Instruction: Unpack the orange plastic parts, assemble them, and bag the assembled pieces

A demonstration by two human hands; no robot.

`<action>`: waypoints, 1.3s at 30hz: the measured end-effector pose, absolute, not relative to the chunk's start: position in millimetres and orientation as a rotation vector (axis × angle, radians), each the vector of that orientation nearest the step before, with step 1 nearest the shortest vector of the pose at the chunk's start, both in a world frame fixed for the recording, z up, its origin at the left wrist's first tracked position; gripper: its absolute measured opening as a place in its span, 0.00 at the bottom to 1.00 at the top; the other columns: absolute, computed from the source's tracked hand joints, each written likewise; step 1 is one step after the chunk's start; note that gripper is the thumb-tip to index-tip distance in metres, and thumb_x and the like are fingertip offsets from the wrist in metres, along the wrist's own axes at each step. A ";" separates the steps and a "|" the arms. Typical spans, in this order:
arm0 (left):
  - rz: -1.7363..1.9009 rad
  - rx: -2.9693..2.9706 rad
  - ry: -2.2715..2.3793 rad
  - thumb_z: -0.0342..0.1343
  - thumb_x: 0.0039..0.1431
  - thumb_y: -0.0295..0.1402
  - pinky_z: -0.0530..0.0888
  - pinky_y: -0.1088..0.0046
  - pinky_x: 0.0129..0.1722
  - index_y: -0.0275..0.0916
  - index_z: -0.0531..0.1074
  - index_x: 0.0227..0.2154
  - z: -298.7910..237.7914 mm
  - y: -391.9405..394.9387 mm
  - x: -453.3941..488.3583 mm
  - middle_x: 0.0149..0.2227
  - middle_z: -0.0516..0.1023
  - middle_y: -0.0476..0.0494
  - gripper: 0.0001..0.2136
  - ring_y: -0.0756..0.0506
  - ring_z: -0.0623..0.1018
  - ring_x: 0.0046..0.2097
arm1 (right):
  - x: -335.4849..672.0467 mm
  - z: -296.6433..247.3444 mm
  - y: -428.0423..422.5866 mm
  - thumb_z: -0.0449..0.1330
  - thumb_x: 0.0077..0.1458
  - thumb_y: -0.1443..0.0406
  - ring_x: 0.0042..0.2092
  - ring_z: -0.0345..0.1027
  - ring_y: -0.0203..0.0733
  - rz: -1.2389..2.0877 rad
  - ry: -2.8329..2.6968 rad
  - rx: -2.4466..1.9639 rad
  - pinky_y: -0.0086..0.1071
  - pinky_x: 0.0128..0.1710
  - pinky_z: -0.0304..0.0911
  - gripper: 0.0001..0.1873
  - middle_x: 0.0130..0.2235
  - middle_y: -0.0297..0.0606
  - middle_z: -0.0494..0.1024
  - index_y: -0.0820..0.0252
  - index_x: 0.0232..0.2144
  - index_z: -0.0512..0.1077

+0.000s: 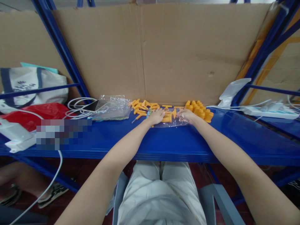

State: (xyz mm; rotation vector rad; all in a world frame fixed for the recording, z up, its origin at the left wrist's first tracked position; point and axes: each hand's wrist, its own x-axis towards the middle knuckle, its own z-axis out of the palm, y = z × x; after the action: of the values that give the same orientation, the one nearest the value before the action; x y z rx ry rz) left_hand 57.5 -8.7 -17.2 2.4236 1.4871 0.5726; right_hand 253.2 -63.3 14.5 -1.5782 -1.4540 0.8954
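Both my arms reach forward over a blue metal shelf (164,140). My left hand (156,116) and my right hand (187,115) rest on a clear plastic bag (171,122) that lies flat with several orange plastic T-shaped pieces (167,118) in or on it. The fingers of each hand curl down onto the bag; I cannot make out a firm grip. A loose heap of orange pieces (142,107) lies just left of my left hand. A tidy stack of orange pieces (199,109) sits behind my right hand.
A crumpled clear bag (112,107) and coiled white cables (78,107) lie to the left, with a red bag (39,112) and a white tote (30,84) beyond. A white power strip (269,112) sits at the right. Cardboard (152,53) backs the shelf. Another person's legs (28,184) show below left.
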 end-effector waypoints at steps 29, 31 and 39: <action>0.770 2.454 1.424 0.50 0.62 0.28 0.70 0.62 0.59 0.40 0.71 0.30 -9.8 -19.5 62.2 0.46 0.80 0.38 0.07 0.40 0.78 0.53 | 266.8 25.3 -74.7 0.54 0.63 0.76 0.23 0.60 0.26 1.505 -1.709 -1.392 0.23 0.22 0.50 0.14 0.29 0.37 0.79 0.71 0.33 0.81; 0.768 2.471 1.415 0.50 0.62 0.27 0.70 0.62 0.59 0.40 0.70 0.30 -11.8 -17.4 62.3 0.46 0.80 0.38 0.07 0.40 0.77 0.53 | 270.0 24.0 -72.2 0.54 0.63 0.75 0.24 0.61 0.26 1.522 -1.742 -1.370 0.22 0.22 0.52 0.14 0.32 0.38 0.80 0.70 0.37 0.81; 0.809 2.563 1.395 0.50 0.63 0.26 0.72 0.63 0.56 0.40 0.68 0.28 -16.6 -10.7 62.6 0.43 0.80 0.39 0.07 0.42 0.78 0.50 | 287.1 11.6 -48.5 0.66 0.59 0.60 0.38 0.71 0.34 1.632 -2.013 -1.157 0.23 0.31 0.65 0.17 0.48 0.46 0.79 0.65 0.47 0.79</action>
State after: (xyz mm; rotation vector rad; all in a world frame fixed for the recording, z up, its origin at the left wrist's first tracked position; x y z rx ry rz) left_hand 62.6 -10.7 -16.6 2.5626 1.3954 0.8095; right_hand 287.1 -48.5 11.6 -1.1574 -2.0128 1.6317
